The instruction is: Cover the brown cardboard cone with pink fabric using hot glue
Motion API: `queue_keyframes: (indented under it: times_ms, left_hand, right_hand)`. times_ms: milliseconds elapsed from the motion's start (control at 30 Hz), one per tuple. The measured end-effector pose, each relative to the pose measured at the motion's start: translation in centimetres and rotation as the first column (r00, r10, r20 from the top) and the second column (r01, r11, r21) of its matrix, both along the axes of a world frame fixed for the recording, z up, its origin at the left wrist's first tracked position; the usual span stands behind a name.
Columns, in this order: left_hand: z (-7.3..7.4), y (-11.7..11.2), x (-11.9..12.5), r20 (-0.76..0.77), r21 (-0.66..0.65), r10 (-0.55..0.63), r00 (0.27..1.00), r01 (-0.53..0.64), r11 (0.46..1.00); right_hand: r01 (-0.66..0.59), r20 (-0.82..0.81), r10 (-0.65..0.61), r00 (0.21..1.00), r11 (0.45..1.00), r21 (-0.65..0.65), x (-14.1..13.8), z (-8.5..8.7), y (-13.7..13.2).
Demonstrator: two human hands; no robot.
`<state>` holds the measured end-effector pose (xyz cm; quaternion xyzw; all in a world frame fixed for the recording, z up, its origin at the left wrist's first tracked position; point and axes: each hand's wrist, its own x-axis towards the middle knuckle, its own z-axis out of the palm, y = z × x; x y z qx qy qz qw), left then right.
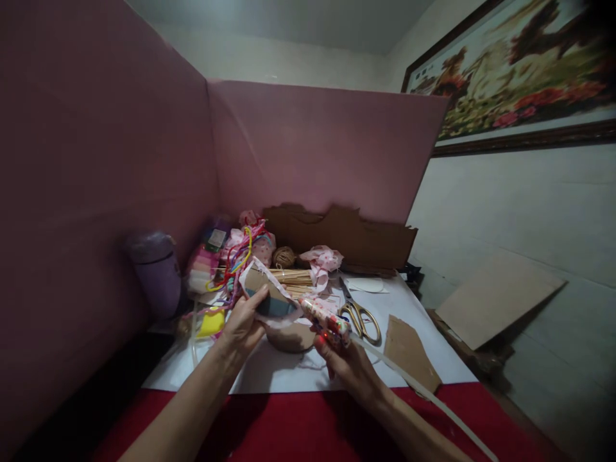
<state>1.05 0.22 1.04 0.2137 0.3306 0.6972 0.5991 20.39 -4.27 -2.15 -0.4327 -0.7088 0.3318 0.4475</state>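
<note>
My left hand grips a sole-shaped piece of cardboard with pale pink fabric folded over its edge; the thumb lies on the cardboard face. My right hand is wrapped round a flower-patterned hot glue gun with a small red light lit. From its back end a long whitish glue stick runs down to the right. The gun's nozzle is close to the fabric edge; whether it touches cannot be made out. Beneath the held piece, another rounded cardboard piece lies on the white sheet.
Gold-handled scissors and a cardboard offcut lie to the right. Behind are wooden sticks, a twine ball, pink fabric and colourful pipe cleaners. A purple lidded container stands left, near yellow material.
</note>
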Motion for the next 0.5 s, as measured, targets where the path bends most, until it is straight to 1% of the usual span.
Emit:
queue_keyframes:
  times_ms: [100,167,267,400,500]
  left_hand:
    - [0.03,0.14,-0.28,0.012,-0.004,0.016,1.000,-0.016,1.000]
    - [0.06,0.10,-0.25,0.016,-0.005,0.031,0.999,-0.031,1.000]
    - [0.10,-0.11,0.00,0.005,0.010,0.037,0.999,-0.037,0.999]
    - [0.01,-0.57,0.43,-0.056,0.054,-0.014,0.998,0.017,0.998]
    - [-0.16,-0.83,0.66,-0.094,0.058,-0.056,0.994,0.062,0.996]
  right_hand:
    - [-0.053,0.107,0.060,0.992,0.996,-0.068,-0.27,0.12,-0.05]
    - [-0.071,0.123,0.083,0.989,0.992,-0.104,-0.40,0.08,0.01]
    - [-0.061,0.142,0.080,0.987,0.989,-0.136,-0.45,0.02,0.10]
    - [-0.054,0.157,0.079,0.984,0.986,-0.155,-0.40,-0.13,0.28]
    - [-0.033,0.150,0.061,0.987,0.983,-0.180,-0.38,-0.51,0.52]
